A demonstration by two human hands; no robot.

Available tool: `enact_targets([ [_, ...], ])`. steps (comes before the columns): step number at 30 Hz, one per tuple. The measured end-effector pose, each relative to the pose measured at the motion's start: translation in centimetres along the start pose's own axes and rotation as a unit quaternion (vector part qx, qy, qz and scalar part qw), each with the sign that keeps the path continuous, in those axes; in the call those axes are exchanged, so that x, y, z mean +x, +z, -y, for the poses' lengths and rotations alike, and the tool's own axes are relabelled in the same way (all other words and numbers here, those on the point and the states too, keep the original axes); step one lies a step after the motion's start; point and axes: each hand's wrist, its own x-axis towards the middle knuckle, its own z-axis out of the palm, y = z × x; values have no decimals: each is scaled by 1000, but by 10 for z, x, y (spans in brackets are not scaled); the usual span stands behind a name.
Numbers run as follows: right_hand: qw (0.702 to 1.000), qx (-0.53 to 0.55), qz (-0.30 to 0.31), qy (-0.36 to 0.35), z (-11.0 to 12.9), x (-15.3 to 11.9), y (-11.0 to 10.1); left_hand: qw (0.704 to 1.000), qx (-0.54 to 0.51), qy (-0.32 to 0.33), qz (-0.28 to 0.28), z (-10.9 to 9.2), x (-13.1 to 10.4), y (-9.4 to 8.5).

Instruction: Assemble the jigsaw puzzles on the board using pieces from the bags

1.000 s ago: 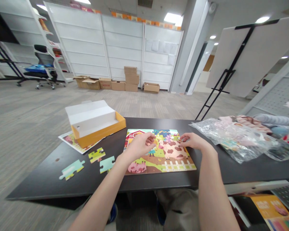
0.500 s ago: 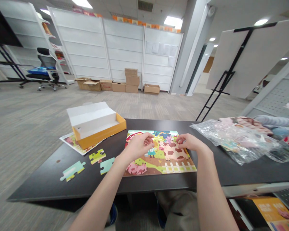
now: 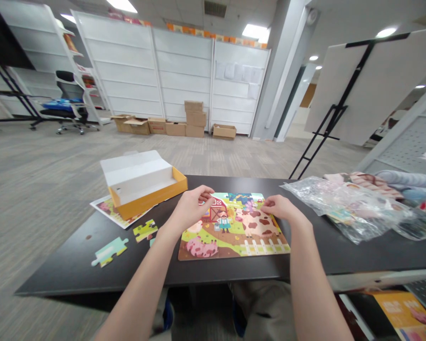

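A farm-scene jigsaw puzzle [image 3: 230, 237] lies flat on the black table, showing a barn, a farmer, a pig and a spotted cow. My left hand [image 3: 191, 208] is over its upper left corner, thumb and fingers apart and nothing visible between them. At the upper right side, beside the cow picture, my right hand [image 3: 280, 208] rests with loosely bent fingers on or just over the puzzle; no piece shows in it. Left of the puzzle lie a long pale-blue piece [image 3: 110, 251] and a green piece [image 3: 145, 230]. Another pale-blue piece [image 3: 152, 242] is mostly hidden behind my left forearm.
An open yellow box [image 3: 151, 199] with a white lid stands at the back left, on a printed picture sheet [image 3: 108, 208]. Clear plastic bags [image 3: 362, 213] lie on the right. Under the tabletop at lower right is a yellow printed package [image 3: 404, 308].
My left hand has moved left and up, from the puzzle's middle to its upper left corner, uncovering the barn and farmer. The right hand has barely shifted, its fingers slightly closer together.
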Motion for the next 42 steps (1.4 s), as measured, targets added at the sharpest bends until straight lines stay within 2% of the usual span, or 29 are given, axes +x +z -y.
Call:
enact_targets([
  [4, 1000, -19, 21, -6, 4, 3, 3, 1000, -1, -3, -5, -1, -1, -5],
  [8, 999, 6, -52, -14, -5, 1, -6, 1000, 8, -3, -14, 1, -1, -10],
  [10, 997, 23, -66, -8, -12, 1, -9, 1000, 10, -5, -19, 3, -1, -12],
  [17, 995, 77, 70, 10, -21, 11, 11, 1000, 6, -1, -17, 2, -1, -10],
  [20, 994, 75, 83, 9, -18, 12, 10, 1000, 0, -2, -15, 0, -1, -8],
  [22, 997, 51, 64, 0, -14, 9, 6, 1000, 0, -2, -10, -1, -1, -7],
  [24, 1000, 20, 20, -2, -11, 7, 2, 1000, 8, -1, 5, 0, -1, -4],
  [27, 1000, 3, -23, 6, -9, 5, 0, 996, 56, 19, 61, 3, -4, 0],
  [30, 1000, 9, -9, 7, -10, 6, 1, 985, 122, 43, 111, 1, -7, 5],
  [35, 1000, 12, 1, 2, -11, 7, 3, 975, 180, 26, 129, -2, -8, 8],
  [42, 1000, 22, 10, 5, -5, 5, 1, 964, 215, 14, 153, 11, -11, 12],
])
